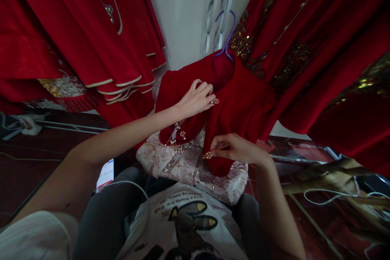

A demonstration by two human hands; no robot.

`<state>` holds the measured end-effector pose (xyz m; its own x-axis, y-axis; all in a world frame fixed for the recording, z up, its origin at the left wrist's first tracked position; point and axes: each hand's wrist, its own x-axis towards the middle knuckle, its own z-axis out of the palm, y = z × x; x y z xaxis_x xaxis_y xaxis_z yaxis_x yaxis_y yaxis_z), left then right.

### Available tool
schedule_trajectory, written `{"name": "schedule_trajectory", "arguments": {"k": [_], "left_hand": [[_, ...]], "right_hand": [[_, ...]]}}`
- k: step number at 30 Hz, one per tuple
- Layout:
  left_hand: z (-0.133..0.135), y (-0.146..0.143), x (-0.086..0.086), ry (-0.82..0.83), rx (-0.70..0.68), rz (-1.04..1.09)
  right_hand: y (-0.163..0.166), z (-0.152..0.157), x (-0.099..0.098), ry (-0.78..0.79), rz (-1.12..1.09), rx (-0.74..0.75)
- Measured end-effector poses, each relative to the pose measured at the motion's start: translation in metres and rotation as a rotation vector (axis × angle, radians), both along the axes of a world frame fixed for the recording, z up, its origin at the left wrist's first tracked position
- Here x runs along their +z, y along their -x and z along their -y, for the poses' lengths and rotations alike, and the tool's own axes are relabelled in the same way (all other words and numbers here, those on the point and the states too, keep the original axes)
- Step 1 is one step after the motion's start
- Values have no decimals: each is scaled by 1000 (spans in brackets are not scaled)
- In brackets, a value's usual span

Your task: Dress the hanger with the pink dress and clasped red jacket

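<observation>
Your red garment (243,107) overlies the brocade cloth (225,185), extending past its far edge. Your right hand (233,149) pinches the lower beaded ornament (207,155); your left hand (196,98) curls at the upper ornament (215,101), grip indeterminable. Front panels stand apart; ornament attachment cannot be confirmed.

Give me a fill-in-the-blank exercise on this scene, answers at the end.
1. A bluish-purple ____ shows at the neck opening of the red garment.
2. The ____ hand is nearer that opening than the other hand.
3. Pale patterned fabric lies across the person's ____.

Missing words: hanger; left; lap.
</observation>
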<state>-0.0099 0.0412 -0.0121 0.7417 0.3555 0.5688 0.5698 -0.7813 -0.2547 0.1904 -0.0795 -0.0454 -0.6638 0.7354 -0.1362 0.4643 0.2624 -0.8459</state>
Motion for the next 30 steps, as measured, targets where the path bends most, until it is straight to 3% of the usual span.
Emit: {"name": "schedule_trajectory", "arguments": {"k": [10, 17, 21, 24, 28, 30], "left_hand": [[0, 5, 9, -49, -151, -90], [-9, 5, 2, -176, -168, -80], [-9, 6, 2, -247, -145, -71], [-11, 9, 7, -247, -134, -136], [-16, 15, 15, -176, -53, -315], [-13, 18, 21, -120, 47, -366]], "right_hand": [[-4, -2, -2, -28, -11, -76], [-4, -1, 2, -74, -6, -102], [-6, -3, 7, -108, -78, -211], [-4, -14, 21, -163, -285, -374], [25, -40, 45, -354, -633, -670], [48, -52, 48, -358, -580, -691]]}}
